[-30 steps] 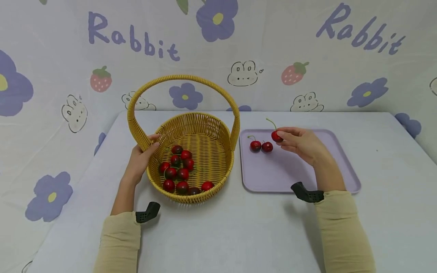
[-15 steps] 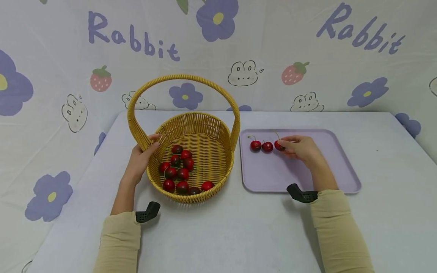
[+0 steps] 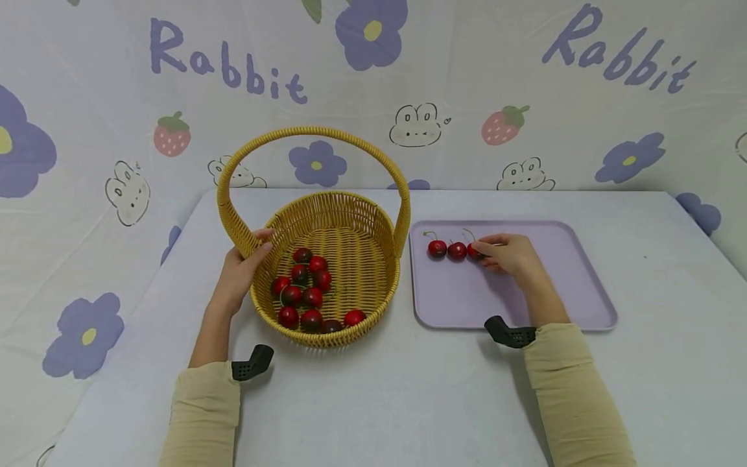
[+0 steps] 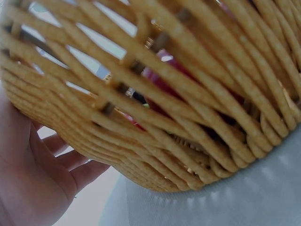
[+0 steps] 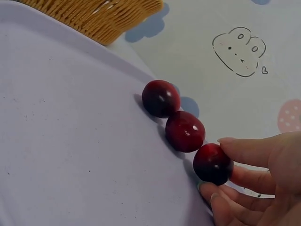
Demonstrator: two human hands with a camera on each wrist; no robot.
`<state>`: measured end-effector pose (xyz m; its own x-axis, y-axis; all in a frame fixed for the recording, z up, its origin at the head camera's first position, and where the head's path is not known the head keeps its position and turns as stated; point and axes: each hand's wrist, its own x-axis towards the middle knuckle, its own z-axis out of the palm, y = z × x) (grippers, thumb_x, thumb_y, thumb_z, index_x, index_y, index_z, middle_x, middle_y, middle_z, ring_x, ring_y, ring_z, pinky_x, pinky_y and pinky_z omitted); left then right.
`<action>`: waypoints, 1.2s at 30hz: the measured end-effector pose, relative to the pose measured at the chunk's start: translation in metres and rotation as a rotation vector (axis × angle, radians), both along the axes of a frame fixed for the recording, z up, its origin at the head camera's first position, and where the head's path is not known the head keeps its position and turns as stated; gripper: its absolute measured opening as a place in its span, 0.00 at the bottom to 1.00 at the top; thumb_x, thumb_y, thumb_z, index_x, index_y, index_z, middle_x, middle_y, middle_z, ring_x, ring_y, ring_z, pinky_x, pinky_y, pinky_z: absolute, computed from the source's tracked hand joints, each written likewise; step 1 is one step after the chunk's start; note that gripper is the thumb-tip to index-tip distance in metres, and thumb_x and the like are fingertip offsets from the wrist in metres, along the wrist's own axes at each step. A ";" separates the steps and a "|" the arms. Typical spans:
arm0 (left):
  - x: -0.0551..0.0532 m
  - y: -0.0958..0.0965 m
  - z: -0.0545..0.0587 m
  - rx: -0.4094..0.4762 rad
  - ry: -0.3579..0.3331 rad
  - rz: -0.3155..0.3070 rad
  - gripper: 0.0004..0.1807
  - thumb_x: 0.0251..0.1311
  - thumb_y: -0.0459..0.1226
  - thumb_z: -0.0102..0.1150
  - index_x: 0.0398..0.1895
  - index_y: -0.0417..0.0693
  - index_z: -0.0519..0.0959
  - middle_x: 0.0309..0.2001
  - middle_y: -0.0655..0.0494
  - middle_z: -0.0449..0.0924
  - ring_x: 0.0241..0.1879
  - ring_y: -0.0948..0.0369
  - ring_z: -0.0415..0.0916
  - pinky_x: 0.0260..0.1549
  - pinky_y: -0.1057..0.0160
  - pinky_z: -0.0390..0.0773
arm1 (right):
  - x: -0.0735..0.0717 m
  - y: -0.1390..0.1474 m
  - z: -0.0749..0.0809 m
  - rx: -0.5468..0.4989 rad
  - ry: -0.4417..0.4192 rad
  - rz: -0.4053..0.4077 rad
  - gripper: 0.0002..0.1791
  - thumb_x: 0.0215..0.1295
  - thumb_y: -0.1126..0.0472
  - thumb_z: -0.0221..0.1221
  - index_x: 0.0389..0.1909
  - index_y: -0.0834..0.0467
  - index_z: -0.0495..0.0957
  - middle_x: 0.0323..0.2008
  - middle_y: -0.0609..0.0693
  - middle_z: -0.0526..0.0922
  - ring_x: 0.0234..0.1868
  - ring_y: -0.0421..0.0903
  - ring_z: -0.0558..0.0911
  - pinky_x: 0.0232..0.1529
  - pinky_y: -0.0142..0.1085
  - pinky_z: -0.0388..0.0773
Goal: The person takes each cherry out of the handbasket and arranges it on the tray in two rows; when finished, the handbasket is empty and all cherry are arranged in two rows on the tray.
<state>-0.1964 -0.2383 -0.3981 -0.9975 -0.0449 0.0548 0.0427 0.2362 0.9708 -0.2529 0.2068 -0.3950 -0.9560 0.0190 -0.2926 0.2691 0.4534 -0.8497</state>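
Observation:
My right hand pinches a dark red cherry between thumb and fingers, low over the lilac tray. Two more cherries lie to its left in a row, the middle cherry and the end cherry. The held cherry touches or nearly touches the middle one. My left hand grips the left side of the yellow woven basket where the handle meets the rim, thumb on the inner side. Inside the basket, several cherries rest toward the left and front. Stems show on some of them.
The basket's tall arched handle rises above it. Tray and basket stand side by side on a white-covered table, a narrow gap between them. A printed cloth hangs behind. Black camera mounts sit on both wrists.
My right hand has lowered the cherry to the tray, then shifted slightly left so it sits beside the other two. The left hand and basket stay put.

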 end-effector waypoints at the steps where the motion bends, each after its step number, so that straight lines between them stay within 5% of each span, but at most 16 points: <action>1: 0.000 0.000 0.000 0.000 -0.001 0.000 0.25 0.71 0.43 0.48 0.67 0.40 0.66 0.67 0.42 0.62 0.64 0.49 0.60 0.62 0.47 0.57 | 0.000 0.000 0.000 0.006 -0.002 -0.001 0.26 0.65 0.53 0.61 0.57 0.68 0.73 0.37 0.51 0.82 0.31 0.36 0.79 0.34 0.28 0.77; 15: 0.000 0.000 -0.002 -0.003 -0.002 0.000 0.26 0.71 0.43 0.48 0.67 0.40 0.66 0.66 0.41 0.63 0.64 0.48 0.60 0.62 0.47 0.57 | -0.001 -0.002 -0.001 0.062 -0.001 -0.014 0.27 0.68 0.52 0.56 0.59 0.67 0.72 0.51 0.61 0.76 0.32 0.36 0.78 0.33 0.27 0.76; 36: -0.001 -0.001 -0.003 0.005 -0.002 0.003 0.25 0.71 0.43 0.48 0.67 0.41 0.66 0.67 0.43 0.62 0.64 0.48 0.60 0.62 0.46 0.57 | 0.001 0.003 0.003 0.044 0.007 0.010 0.28 0.70 0.52 0.54 0.62 0.68 0.69 0.53 0.63 0.74 0.34 0.38 0.78 0.35 0.28 0.77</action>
